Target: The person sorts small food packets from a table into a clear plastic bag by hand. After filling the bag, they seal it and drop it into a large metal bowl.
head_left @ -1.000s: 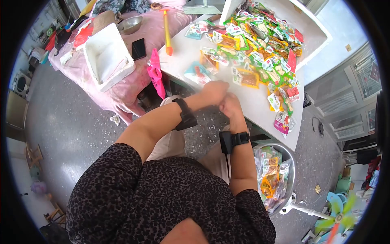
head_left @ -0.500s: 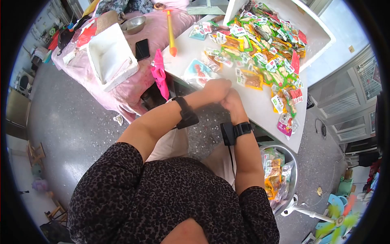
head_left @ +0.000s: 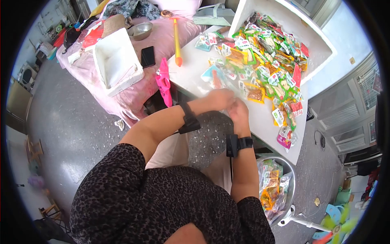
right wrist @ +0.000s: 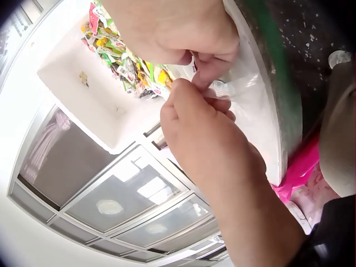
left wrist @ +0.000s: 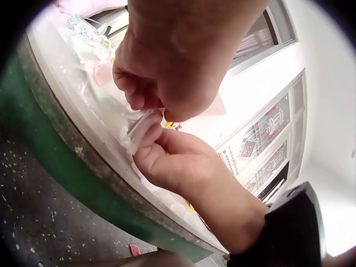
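In the head view my left hand (head_left: 221,99) and right hand (head_left: 238,112) meet over the near edge of the white table (head_left: 189,81). Between their fingertips both pinch the crumpled edge of a clear plastic bag (left wrist: 133,133). My left hand (left wrist: 172,67) is uppermost in the left wrist view, its fingers curled, with the right hand (left wrist: 181,161) just below. A clear bag with blue print and something reddish inside (head_left: 213,77) lies on the table just beyond the hands. Its near part is covered by the left hand.
Many colourful food packets (head_left: 280,81) spill from a tipped white foam box (head_left: 317,53) across the table. A metal basin (head_left: 293,179) of packets stands below on the right, near a fan (head_left: 335,227). Leftward, a pink-covered bed holds a foam tray (head_left: 118,77) and phone (head_left: 148,57).
Both hands stay together at the table edge, still pinching the plastic. The blue-printed bag has shifted slightly right, and the head view has tilted a little.
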### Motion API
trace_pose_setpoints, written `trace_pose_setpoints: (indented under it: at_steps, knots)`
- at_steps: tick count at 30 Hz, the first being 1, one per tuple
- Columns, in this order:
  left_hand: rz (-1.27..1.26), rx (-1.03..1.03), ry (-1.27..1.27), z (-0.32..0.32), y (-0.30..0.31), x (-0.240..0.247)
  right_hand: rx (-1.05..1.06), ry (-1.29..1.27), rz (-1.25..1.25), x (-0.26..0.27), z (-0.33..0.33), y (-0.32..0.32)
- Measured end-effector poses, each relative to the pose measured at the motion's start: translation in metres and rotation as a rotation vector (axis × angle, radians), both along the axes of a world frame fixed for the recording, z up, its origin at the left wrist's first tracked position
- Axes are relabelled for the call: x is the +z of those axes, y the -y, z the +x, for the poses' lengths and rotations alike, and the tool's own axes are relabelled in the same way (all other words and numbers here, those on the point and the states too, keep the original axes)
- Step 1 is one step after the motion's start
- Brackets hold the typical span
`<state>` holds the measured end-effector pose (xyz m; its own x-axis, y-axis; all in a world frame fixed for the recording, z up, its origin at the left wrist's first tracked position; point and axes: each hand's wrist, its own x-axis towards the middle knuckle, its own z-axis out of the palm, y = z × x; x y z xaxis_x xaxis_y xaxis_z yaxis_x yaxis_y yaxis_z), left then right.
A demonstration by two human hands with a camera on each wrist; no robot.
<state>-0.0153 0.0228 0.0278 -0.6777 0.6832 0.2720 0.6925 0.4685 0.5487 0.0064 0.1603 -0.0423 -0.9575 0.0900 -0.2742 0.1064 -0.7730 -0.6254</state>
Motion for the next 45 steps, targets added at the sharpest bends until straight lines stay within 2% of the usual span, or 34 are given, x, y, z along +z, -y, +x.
trace_pose_setpoints:
  at_steps: [2, 5, 7, 9, 11, 14, 15, 18, 22, 32, 40, 45]
  knots:
    - [-0.081, -0.001, -0.051, -0.011, 0.007, 0.009, -0.024, 0.008, 0.078, 0.032, 0.02, 0.0]
    - [-0.211, -0.047, -0.091, -0.042, 0.02, 0.026, -0.155, 0.156, 0.435, 0.061, 0.038, 0.002]
    - [-0.273, -0.116, -0.123, -0.072, 0.032, 0.037, -0.334, 0.026, 0.886, 0.041, 0.039, -0.011]
    - [-0.389, 0.042, -0.024, -0.097, 0.039, 0.057, -0.447, -0.107, 1.28, 0.028, 0.042, -0.022]
    - [-0.393, 0.192, -0.034, -0.139, 0.047, 0.044, -0.49, -0.238, 1.618, 0.021, 0.05, -0.03]
    - [-0.343, 0.336, -0.132, -0.212, 0.063, 0.006, -0.506, -0.286, 1.774, 0.006, 0.053, -0.031]
    - [-0.36, 0.384, -0.136, -0.232, 0.067, -0.001, -0.441, -0.222, 1.733, 0.008, 0.053, -0.03]
    - [-0.362, 0.536, -0.014, -0.272, 0.065, -0.01, -0.478, -0.334, 1.827, 0.013, 0.05, -0.026]
    - [-0.234, 0.705, 0.045, -0.274, 0.052, 0.0, -0.444, -0.313, 1.81, 0.016, 0.048, -0.027]
    - [-0.359, 0.702, 0.043, -0.308, 0.022, -0.02, -0.389, -0.316, 1.836, 0.019, 0.046, -0.027]
    - [-0.386, 0.621, 0.117, -0.261, 0.034, -0.007, -0.395, -0.299, 1.861, 0.02, 0.048, -0.025]
    - [-0.505, 0.588, 0.025, -0.222, 0.049, 0.017, -0.425, -0.288, 1.876, 0.022, 0.049, -0.023]
